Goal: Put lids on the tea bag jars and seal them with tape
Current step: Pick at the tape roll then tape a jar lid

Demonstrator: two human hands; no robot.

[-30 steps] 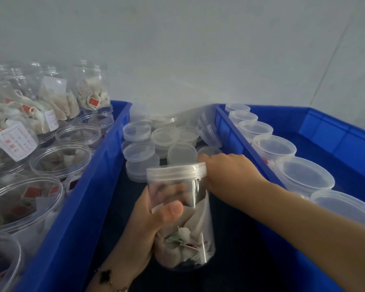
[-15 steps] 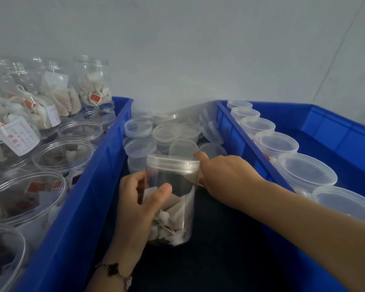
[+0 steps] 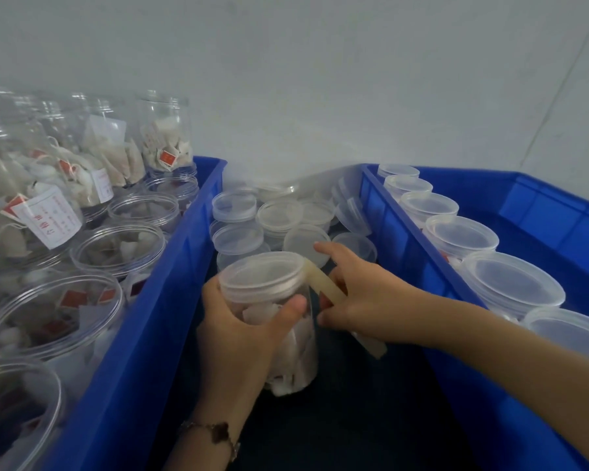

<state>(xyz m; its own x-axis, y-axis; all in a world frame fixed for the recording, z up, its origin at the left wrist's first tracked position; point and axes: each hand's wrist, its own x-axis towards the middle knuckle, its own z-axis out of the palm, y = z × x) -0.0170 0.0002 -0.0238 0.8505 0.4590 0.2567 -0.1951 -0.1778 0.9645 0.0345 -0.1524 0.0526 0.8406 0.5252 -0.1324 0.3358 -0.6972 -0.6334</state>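
A clear jar of tea bags (image 3: pixel 295 348) stands upright in the dark gap between two blue crates, with a translucent lid (image 3: pixel 262 275) on it. My left hand (image 3: pixel 242 338) grips the jar just under the lid, thumb across the front. My right hand (image 3: pixel 364 297) is right of the jar and holds a yellowish strip of tape (image 3: pixel 327 287) that runs from the lid's rim down through its fingers. The strip's free end (image 3: pixel 371 346) sticks out below the hand.
Loose lids (image 3: pixel 238 207) are stacked behind the jar. The left blue crate (image 3: pixel 143 321) holds several open jars of tea bags (image 3: pixel 119 246). The right blue crate (image 3: pixel 405 232) holds a row of lidded jars (image 3: pixel 512 283). A white wall stands behind.
The jar has been set down lower and more upright. My right hand has pulled back to the right, drawing a strip of tape out from the lid's rim.
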